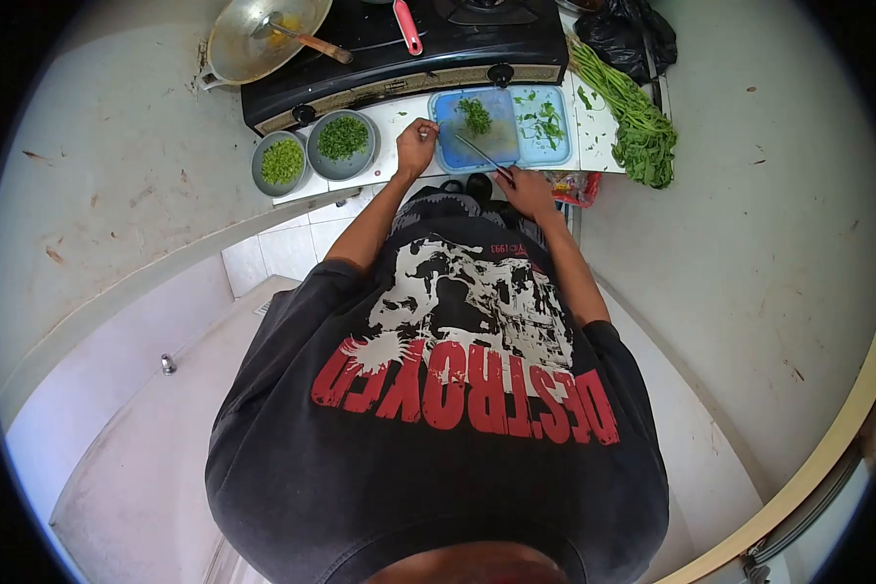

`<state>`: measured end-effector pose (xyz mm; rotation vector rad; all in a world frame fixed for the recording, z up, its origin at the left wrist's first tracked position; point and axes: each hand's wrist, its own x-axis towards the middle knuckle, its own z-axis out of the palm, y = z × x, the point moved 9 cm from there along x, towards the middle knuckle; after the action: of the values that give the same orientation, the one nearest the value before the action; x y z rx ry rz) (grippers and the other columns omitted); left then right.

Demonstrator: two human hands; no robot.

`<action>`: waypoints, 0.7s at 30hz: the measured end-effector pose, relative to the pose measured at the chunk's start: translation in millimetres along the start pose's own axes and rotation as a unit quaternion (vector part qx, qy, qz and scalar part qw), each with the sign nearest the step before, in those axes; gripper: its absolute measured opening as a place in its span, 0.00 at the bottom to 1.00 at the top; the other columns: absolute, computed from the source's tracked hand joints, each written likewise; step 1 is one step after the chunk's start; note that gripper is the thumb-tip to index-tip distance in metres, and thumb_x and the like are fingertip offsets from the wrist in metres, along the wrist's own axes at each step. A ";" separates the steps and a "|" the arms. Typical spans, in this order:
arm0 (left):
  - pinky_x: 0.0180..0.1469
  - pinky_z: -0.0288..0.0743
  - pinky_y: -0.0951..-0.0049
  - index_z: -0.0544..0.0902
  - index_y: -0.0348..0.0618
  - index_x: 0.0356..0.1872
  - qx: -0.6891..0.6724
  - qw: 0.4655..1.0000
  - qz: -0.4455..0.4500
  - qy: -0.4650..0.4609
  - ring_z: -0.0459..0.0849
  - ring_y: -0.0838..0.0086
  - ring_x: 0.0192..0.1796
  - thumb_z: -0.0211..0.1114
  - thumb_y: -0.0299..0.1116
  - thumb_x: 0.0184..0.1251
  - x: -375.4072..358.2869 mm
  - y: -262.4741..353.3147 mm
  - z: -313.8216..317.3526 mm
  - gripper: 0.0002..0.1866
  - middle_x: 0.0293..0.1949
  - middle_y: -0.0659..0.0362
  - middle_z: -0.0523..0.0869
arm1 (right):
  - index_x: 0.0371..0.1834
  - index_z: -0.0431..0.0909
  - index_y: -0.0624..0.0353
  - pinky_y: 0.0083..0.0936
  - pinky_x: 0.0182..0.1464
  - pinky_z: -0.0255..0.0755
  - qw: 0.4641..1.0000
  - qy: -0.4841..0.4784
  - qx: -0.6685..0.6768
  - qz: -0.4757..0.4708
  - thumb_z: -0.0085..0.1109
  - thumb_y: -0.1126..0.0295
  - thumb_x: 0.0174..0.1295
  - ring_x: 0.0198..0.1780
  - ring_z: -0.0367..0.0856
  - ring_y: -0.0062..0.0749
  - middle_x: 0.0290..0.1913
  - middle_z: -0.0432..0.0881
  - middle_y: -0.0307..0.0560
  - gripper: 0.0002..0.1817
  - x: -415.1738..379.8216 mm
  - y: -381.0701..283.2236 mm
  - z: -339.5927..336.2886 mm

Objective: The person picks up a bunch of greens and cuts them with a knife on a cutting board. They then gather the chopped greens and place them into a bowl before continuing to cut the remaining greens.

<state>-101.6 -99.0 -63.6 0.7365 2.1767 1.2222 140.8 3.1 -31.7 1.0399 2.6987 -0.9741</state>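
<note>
My right hand (529,193) is wrapped round the handle of a knife (479,153), whose blade points up and left over a blue cutting board (497,146). A small heap of chopped green leaves (474,116) lies on the board, just beyond the blade tip. At the board's left edge is my left hand (417,148), its fingers closed together; whether they pinch anything is too small to make out. Loose leaves (542,121) are scattered over a light-blue tray (560,156) at the right.
Two grey bowls stand at left, one with dark chopped greens (342,137), one with paler pieces (282,162). Behind is a black gas stove (380,73) with a wok (234,44) and wooden-handled spatula (323,46). Long-stemmed greens (642,131) and a black plastic bag (628,39) lie right.
</note>
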 end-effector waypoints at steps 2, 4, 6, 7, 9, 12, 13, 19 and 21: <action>0.36 0.77 0.73 0.86 0.40 0.40 -0.015 1.000 0.014 0.007 0.85 0.75 0.31 0.63 0.30 0.68 0.7 -2.2 -8.9 0.07 0.32 0.57 0.89 | 0.39 0.82 0.60 0.54 0.42 0.78 1.000 -0.013 -0.023 0.011 0.52 0.43 0.71 0.37 0.86 0.62 0.31 0.85 0.62 0.27 8.0 -7.7 -0.1; 0.37 0.77 0.73 0.86 0.39 0.40 -0.034 0.999 -0.002 -0.008 0.85 0.75 0.31 0.63 0.30 0.69 1.1 -6.7 -13.9 0.07 0.32 0.57 0.88 | 0.39 0.82 0.59 0.53 0.42 0.78 0.999 -0.020 -0.034 0.025 0.52 0.42 0.70 0.37 0.86 0.62 0.31 0.86 0.62 0.27 18.0 -10.0 3.4; 0.38 0.76 0.74 0.86 0.39 0.42 -0.043 0.999 -0.009 -0.025 0.84 0.77 0.32 0.64 0.31 0.70 0.2 -8.6 -17.9 0.08 0.33 0.58 0.88 | 0.39 0.82 0.58 0.52 0.43 0.78 0.998 -0.021 -0.035 0.044 0.51 0.41 0.70 0.38 0.86 0.61 0.31 0.86 0.62 0.28 26.2 -5.9 3.2; 0.38 0.76 0.74 0.86 0.40 0.43 -0.042 0.999 -0.006 -0.035 0.83 0.78 0.33 0.64 0.33 0.71 0.2 -8.1 -20.2 0.08 0.34 0.59 0.87 | 0.40 0.82 0.57 0.52 0.43 0.78 0.998 -0.013 -0.035 0.050 0.51 0.41 0.70 0.38 0.86 0.61 0.32 0.86 0.62 0.28 29.5 -4.6 2.0; 0.39 0.76 0.74 0.85 0.40 0.44 -0.055 0.997 -0.007 -0.059 0.82 0.79 0.35 0.64 0.34 0.72 1.6 -7.1 -22.5 0.09 0.35 0.60 0.87 | 0.41 0.82 0.57 0.52 0.43 0.78 0.997 0.006 -0.036 0.061 0.51 0.40 0.70 0.39 0.86 0.61 0.33 0.86 0.62 0.28 36.4 -3.1 -2.2; 0.40 0.77 0.72 0.85 0.41 0.42 -0.077 0.994 0.000 -0.075 0.84 0.75 0.34 0.63 0.30 0.70 -0.2 -3.3 -23.5 0.06 0.34 0.57 0.87 | 0.44 0.82 0.57 0.51 0.43 0.78 0.997 0.034 -0.031 0.058 0.50 0.40 0.70 0.39 0.86 0.60 0.34 0.87 0.61 0.28 36.1 -6.5 -7.0; 0.40 0.77 0.71 0.85 0.41 0.42 -0.051 0.995 0.023 -0.087 0.84 0.74 0.35 0.62 0.30 0.71 -0.8 1.7 -24.5 0.06 0.35 0.57 0.87 | 0.45 0.83 0.57 0.51 0.42 0.78 0.997 0.043 -0.021 0.058 0.51 0.40 0.71 0.40 0.86 0.61 0.34 0.87 0.60 0.28 32.5 -8.7 -8.3; 0.41 0.79 0.71 0.82 0.39 0.43 -0.089 0.990 0.022 -0.103 0.86 0.73 0.37 0.62 0.31 0.72 -1.7 -3.4 -23.8 0.07 0.37 0.57 0.88 | 0.42 0.82 0.57 0.51 0.44 0.79 0.998 0.032 -0.034 0.043 0.50 0.41 0.71 0.40 0.86 0.60 0.35 0.87 0.59 0.27 9.9 -28.2 8.8; 0.41 0.79 0.71 0.82 0.38 0.44 -0.105 0.989 0.013 -0.103 0.86 0.73 0.37 0.62 0.31 0.72 2.0 -4.7 -24.6 0.07 0.37 0.57 0.88 | 0.41 0.83 0.56 0.51 0.42 0.78 0.997 0.038 -0.048 0.035 0.52 0.42 0.70 0.36 0.86 0.59 0.32 0.87 0.58 0.27 4.9 -30.3 15.0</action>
<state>-120.5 -114.1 -57.1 0.7684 1.8454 1.3024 116.0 -20.2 -28.9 1.1663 2.7184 -0.8000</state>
